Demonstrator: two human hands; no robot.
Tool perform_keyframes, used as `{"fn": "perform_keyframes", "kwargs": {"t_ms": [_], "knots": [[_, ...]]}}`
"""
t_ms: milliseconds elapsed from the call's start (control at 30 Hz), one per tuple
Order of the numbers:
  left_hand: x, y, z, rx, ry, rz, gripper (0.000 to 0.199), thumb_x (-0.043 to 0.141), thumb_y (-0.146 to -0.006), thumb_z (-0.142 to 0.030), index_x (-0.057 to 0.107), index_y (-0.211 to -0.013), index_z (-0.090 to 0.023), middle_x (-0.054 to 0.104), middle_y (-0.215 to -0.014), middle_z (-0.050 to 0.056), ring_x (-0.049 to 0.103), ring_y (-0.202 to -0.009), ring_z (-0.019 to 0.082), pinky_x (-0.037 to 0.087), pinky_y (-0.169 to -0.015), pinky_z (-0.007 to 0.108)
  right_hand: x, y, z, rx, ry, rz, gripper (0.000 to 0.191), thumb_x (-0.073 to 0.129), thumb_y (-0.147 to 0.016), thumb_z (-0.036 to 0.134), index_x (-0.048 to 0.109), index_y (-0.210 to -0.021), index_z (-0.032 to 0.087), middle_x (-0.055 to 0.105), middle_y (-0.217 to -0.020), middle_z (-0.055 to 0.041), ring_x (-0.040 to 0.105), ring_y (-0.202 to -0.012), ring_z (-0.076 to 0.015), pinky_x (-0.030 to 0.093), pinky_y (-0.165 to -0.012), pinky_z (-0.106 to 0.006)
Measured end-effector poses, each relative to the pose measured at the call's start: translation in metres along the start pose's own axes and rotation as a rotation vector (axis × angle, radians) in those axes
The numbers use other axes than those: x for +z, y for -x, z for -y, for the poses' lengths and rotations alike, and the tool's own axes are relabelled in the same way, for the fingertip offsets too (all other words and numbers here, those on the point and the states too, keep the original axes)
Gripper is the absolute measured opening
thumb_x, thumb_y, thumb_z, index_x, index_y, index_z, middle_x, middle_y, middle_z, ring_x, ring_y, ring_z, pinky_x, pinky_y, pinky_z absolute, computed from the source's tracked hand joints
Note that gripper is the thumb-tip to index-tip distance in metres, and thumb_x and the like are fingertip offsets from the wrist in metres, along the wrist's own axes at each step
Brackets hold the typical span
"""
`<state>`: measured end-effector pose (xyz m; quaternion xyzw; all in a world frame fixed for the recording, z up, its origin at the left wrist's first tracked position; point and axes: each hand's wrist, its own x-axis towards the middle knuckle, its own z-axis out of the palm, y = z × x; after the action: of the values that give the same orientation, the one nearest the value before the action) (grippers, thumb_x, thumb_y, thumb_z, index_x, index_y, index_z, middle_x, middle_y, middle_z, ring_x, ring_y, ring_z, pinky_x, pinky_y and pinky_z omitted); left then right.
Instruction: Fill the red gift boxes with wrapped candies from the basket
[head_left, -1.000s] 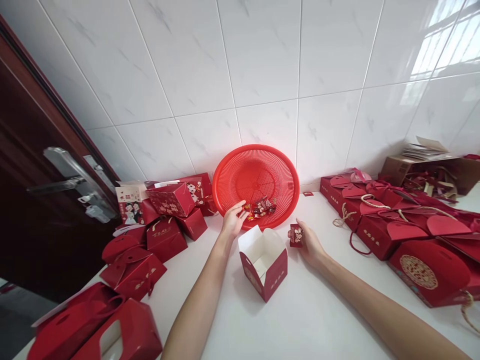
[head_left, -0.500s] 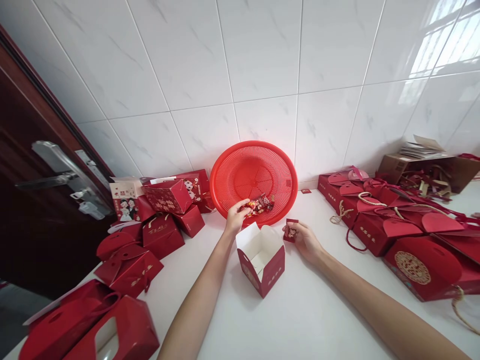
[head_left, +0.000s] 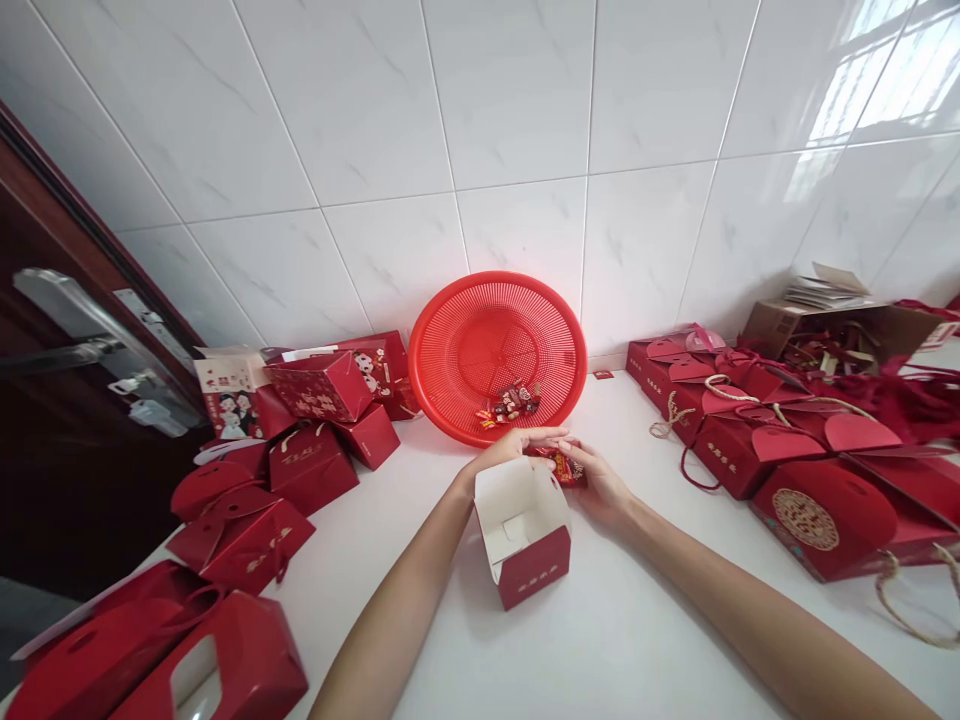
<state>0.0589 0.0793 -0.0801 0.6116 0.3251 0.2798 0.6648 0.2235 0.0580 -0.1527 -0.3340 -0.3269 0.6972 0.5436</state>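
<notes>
An open-topped red box (head_left: 534, 572) with a white inside stands on the white tabletop between my forearms. Just behind it my two hands meet around red wrapped candies (head_left: 568, 470). My right hand (head_left: 600, 482) is closed on the candies from the right side. From the left, my left hand (head_left: 504, 452) reaches behind the box with its fingers over the candies; the box hides part of it. A red plastic basket (head_left: 442, 350) leans against the tiled wall, with several wrapped candies (head_left: 517, 400) at its lower edge.
Several red gift boxes (head_left: 311, 465) are stacked on the left, near a door handle (head_left: 82, 310). More red boxes with rope handles (head_left: 739, 455) line the right. A cardboard carton (head_left: 765, 335) stands at the back right. A small red packet (head_left: 603, 375) lies near the wall.
My left hand has come away from the basket's candies toward my right hand, which has moved left. The hands now meet behind the box. The box is turned slightly, and the view has shifted.
</notes>
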Motion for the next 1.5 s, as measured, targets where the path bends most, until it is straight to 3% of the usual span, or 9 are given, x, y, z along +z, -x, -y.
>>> {"fn": "perform_keyframes", "kwargs": {"t_ms": [167, 267, 467, 567, 767, 933, 1167, 1367, 1500], "knots": [[-0.002, -0.004, 0.011, -0.016, 0.088, -0.035, 0.067, 0.085, -0.066, -0.017, 0.064, -0.130, -0.020, 0.069, -0.123, 0.017, 0.074, -0.086, 0.026, 0.058, -0.075, 0.035, -0.003, 0.000, 0.002, 0.016, -0.025, 0.015, 0.035, 0.089, -0.060, 0.029, 0.071, -0.088, 0.020, 0.074, -0.087, -0.0039, 0.066, -0.075, -0.0176, 0.052, -0.067, -0.031], [-0.008, -0.008, 0.012, 0.022, 0.065, -0.117, 0.059, 0.085, -0.069, -0.019, 0.066, -0.125, -0.018, 0.069, -0.122, 0.017, 0.074, -0.079, 0.021, 0.058, -0.074, 0.031, -0.005, -0.001, 0.003, 0.019, -0.034, -0.015, 0.034, 0.088, -0.059, 0.026, 0.069, -0.086, 0.020, 0.073, -0.081, -0.0031, 0.064, -0.068, -0.0164, 0.050, -0.063, -0.030], [-0.019, 0.006, -0.026, 0.194, -0.043, -0.289, 0.034, 0.080, -0.077, -0.024, 0.072, -0.107, -0.013, 0.077, -0.097, 0.012, 0.070, -0.065, 0.017, 0.057, -0.074, 0.032, -0.006, 0.000, 0.005, 0.050, 0.001, -0.011, 0.038, 0.088, -0.059, 0.027, 0.068, -0.091, 0.020, 0.070, -0.075, 0.0000, 0.056, -0.056, -0.0109, 0.040, -0.054, -0.025], [-0.019, 0.033, -0.056, 0.241, -0.087, -0.245, 0.027, 0.078, -0.077, -0.015, 0.075, -0.104, -0.012, 0.077, -0.095, 0.013, 0.072, -0.086, 0.024, 0.054, -0.087, 0.035, -0.005, 0.001, 0.007, 0.051, 0.008, 0.010, 0.036, 0.087, -0.060, 0.028, 0.068, -0.089, 0.020, 0.068, -0.071, 0.0015, 0.055, -0.054, -0.0107, 0.038, -0.054, -0.026], [-0.011, 0.072, -0.085, 0.065, -0.194, -0.132, 0.035, 0.084, -0.056, -0.001, 0.078, -0.085, -0.020, 0.076, -0.106, 0.008, 0.062, -0.121, 0.034, 0.050, -0.098, 0.037, -0.004, 0.002, 0.006, 0.022, 0.032, 0.036, 0.034, 0.087, -0.061, 0.030, 0.068, -0.087, 0.019, 0.064, -0.066, 0.0036, 0.045, -0.049, -0.0073, 0.030, -0.049, -0.025], [-0.018, 0.076, -0.081, 0.065, -0.533, -0.132, 0.021, 0.085, -0.053, -0.009, 0.077, -0.065, -0.024, 0.077, -0.100, 0.005, 0.067, -0.110, 0.031, 0.052, -0.085, 0.026, -0.001, -0.001, 0.009, -0.014, 0.079, -0.003, 0.037, 0.089, -0.055, 0.032, 0.068, -0.083, 0.019, 0.063, -0.064, 0.0025, 0.044, -0.050, -0.0069, 0.030, -0.050, -0.025], [-0.031, 0.075, -0.072, -0.015, -0.724, -0.032, 0.029, 0.086, -0.050, -0.012, 0.081, -0.076, -0.024, 0.077, -0.078, 0.002, 0.069, -0.066, 0.022, 0.048, -0.059, 0.024, 0.038, 0.015, 0.058, -0.290, 0.226, 0.076, 0.033, 0.088, -0.062, 0.039, 0.065, -0.077, 0.020, 0.056, -0.058, 0.0048, 0.038, -0.046, -0.0067, 0.025, -0.047, -0.026], [-0.027, 0.074, -0.068, -0.023, -0.804, 0.011, 0.042, 0.086, -0.052, -0.014, 0.081, -0.092, -0.022, 0.077, -0.086, 0.005, 0.069, -0.076, 0.027, 0.048, -0.066, 0.028, 0.084, 0.040, 0.094, -0.482, 0.765, 0.284, 0.020, 0.081, -0.073, 0.035, 0.069, -0.079, 0.020, 0.063, -0.072, -0.0009, 0.050, -0.059, -0.0116, 0.035, -0.051, -0.026], [-0.023, 0.077, -0.073, -0.066, -0.932, 0.047, 0.047, 0.083, -0.057, -0.022, 0.078, -0.104, -0.023, 0.076, -0.101, 0.005, 0.069, -0.087, 0.027, 0.050, -0.070, 0.028, 0.099, 0.045, 0.097, -0.610, 0.849, 0.180, 0.015, 0.076, -0.076, 0.030, 0.065, -0.076, 0.020, 0.064, -0.075, -0.0006, 0.049, -0.058, -0.0102, 0.036, -0.051, -0.025]]}}
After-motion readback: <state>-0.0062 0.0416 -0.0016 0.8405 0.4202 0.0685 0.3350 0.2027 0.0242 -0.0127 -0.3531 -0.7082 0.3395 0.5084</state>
